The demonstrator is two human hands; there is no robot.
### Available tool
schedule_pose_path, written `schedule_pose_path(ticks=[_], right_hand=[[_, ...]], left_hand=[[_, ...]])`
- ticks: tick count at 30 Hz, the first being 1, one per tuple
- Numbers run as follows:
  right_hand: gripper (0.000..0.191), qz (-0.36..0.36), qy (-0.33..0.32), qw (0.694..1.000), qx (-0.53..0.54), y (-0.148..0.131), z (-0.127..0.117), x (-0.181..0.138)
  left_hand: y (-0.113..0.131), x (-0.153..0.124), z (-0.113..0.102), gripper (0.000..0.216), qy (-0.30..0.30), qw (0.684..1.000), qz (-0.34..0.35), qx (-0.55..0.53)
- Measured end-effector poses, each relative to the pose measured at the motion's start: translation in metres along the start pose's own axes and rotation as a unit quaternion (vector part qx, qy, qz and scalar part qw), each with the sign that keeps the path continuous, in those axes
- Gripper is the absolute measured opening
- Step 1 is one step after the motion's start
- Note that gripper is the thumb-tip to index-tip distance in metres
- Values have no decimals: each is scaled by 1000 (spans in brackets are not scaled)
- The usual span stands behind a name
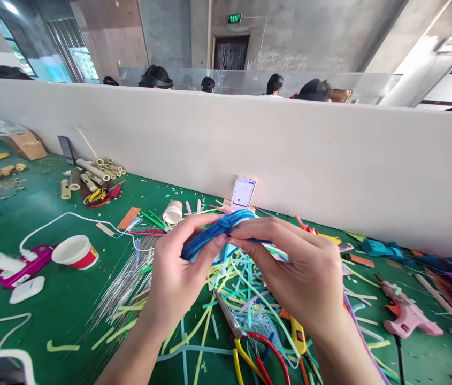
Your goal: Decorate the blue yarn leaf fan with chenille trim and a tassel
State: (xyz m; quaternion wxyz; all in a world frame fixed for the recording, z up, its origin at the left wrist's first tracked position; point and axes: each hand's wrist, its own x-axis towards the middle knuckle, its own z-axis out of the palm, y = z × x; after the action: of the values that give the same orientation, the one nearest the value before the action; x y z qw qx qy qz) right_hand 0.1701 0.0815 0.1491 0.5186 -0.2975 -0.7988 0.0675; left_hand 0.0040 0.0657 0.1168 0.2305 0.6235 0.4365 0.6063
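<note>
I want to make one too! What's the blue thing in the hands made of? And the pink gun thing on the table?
The blue bundle, pinched by the left hand and right hand, looks like soft fuzzy strands, maybe chenille stems: its surface is matte and fluffy. The pink glue gun looks like smooth moulded plastic, with a slight sheen.

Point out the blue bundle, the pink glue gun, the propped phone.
blue bundle (221, 229): head view, exposed middle.
pink glue gun (408, 316): head view, body.
propped phone (243, 193): head view, screen.
</note>
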Motion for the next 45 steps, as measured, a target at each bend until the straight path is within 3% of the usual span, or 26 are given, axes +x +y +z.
schedule_pose_path(ticks=[9,15,18,27,38,41,45], right_hand=[[20,14,-24,999,-22,-4,-13,5],[21,-88,-12,984,-155,-9,-23,8],[20,-114,-42,978,-170,-10,-27,15],[16,8,-157,986,-62,-5,-42,47],[8,36,-217,974,-48,1,-46,65],[3,80,-270,959,22,10,-48,71],[7,152,-350,912,149,25,-49,74]], left_hand=[[1,6,1,15,-1,995,62,74],[0,3,7,13,15,996,65,64],[-1,2,8,13,18,996,62,60],[0,3,6,14,-15,994,84,72],[8,12,5,11,-27,991,92,94],[11,13,3,9,-47,989,99,94],[14,13,-1,7,-83,989,99,70]])
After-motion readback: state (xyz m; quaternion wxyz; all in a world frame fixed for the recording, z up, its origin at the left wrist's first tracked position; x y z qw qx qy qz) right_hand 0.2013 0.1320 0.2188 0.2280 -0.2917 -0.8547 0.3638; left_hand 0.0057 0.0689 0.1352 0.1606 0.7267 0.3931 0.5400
